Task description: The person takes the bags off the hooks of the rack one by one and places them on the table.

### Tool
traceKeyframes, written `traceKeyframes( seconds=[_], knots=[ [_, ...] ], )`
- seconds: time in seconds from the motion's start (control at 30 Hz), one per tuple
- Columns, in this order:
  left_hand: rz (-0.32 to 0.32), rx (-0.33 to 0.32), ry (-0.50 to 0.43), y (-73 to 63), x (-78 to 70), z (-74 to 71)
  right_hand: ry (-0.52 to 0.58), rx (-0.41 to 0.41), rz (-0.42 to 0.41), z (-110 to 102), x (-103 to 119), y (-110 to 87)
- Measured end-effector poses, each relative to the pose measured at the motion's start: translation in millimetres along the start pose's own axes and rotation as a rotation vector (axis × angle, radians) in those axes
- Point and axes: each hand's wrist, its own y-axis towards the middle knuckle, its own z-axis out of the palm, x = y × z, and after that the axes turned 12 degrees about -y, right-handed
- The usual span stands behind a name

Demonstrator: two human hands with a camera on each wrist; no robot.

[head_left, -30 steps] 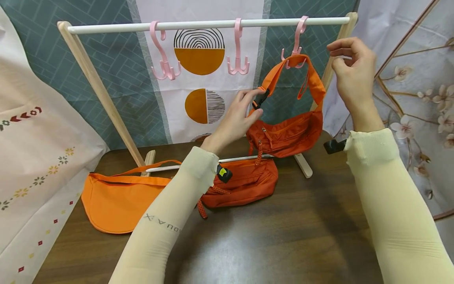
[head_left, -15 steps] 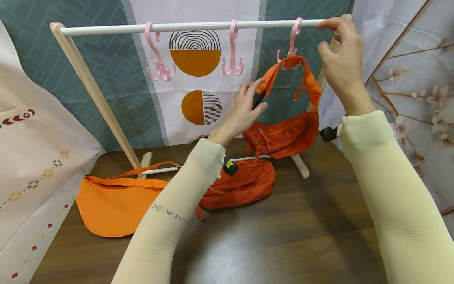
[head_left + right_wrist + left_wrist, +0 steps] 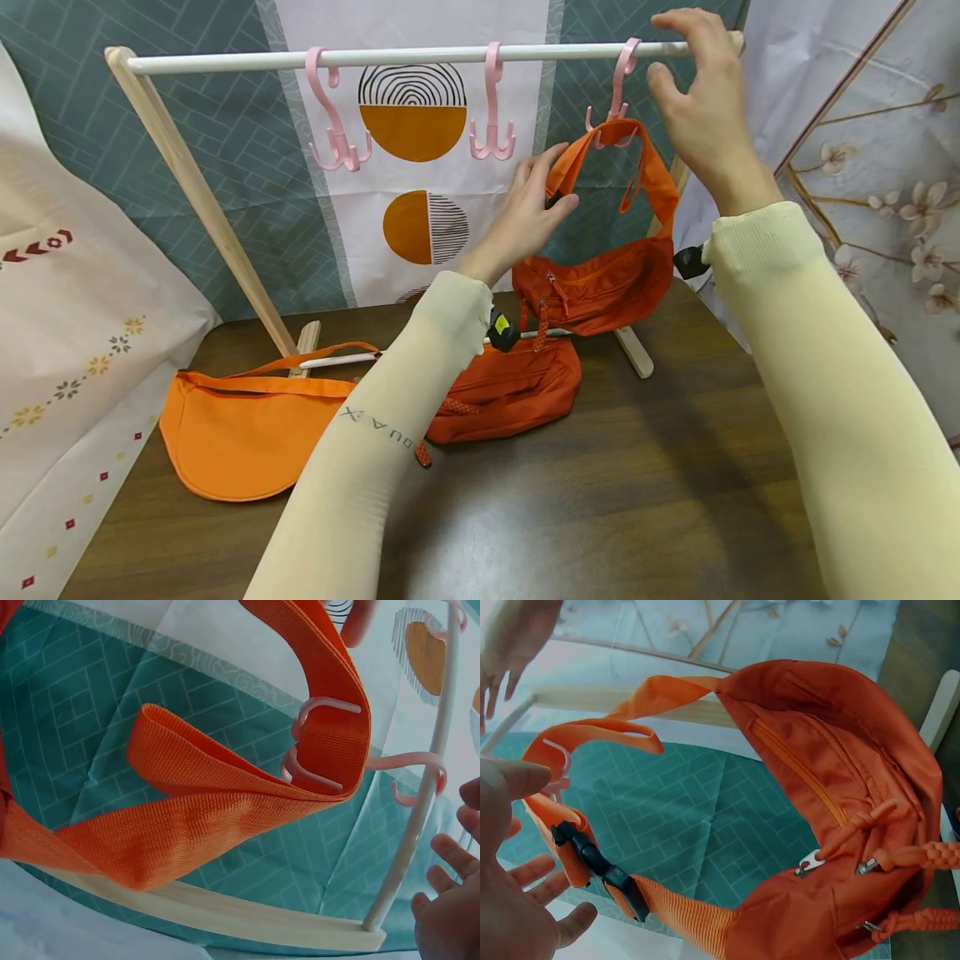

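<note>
A red-orange waist bag (image 3: 600,287) hangs by its orange strap (image 3: 652,171) from the right-hand pink hook (image 3: 618,87). In the right wrist view the strap lies over the hook's prongs (image 3: 319,780). My left hand (image 3: 525,212) is beside the strap's left side, near the black buckle (image 3: 600,866). In the left wrist view its fingers are spread and do not close round the strap; whether they touch it I cannot tell. My right hand (image 3: 705,108) is raised by the right end of the white rail (image 3: 420,57), fingers apart and holding nothing.
Two more pink hooks, one left (image 3: 337,117) and one middle (image 3: 492,108), hang on the rail. An orange bag (image 3: 240,433) and another red-orange bag (image 3: 510,392) lie on the brown table (image 3: 600,500). Wooden legs (image 3: 198,200) support the rail.
My right hand has moved left and up to the rail's right end. The left hand has shifted slightly up and right along the strap. The bag stays hanging on the hook.
</note>
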Motion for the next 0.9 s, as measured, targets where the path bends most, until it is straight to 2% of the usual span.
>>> traceKeyframes(
  seconds=[0.23, 0.47, 0.67, 0.8, 0.9],
  knots=[
    [-0.018, -0.020, -0.006, 9.1, -1.4, 7.5, -0.070, 0.063, -0.040, 4, 3, 9.2],
    [-0.003, -0.055, -0.013, 14.0, 1.1, 13.2, -0.116, 0.071, -0.065, 11, 0, 14.0],
    [-0.028, -0.080, 0.014, 17.7, 4.5, 20.5, -0.172, 0.062, -0.088, 15, -2, 17.1],
    [-0.056, -0.119, 0.045, 18.0, 5.9, 23.8, -0.228, 0.058, -0.102, 18, -2, 17.2],
    [-0.056, -0.158, 0.041, 17.6, 6.9, 24.9, -0.237, 0.066, -0.079, 19, 0, 15.9]
  ],
)
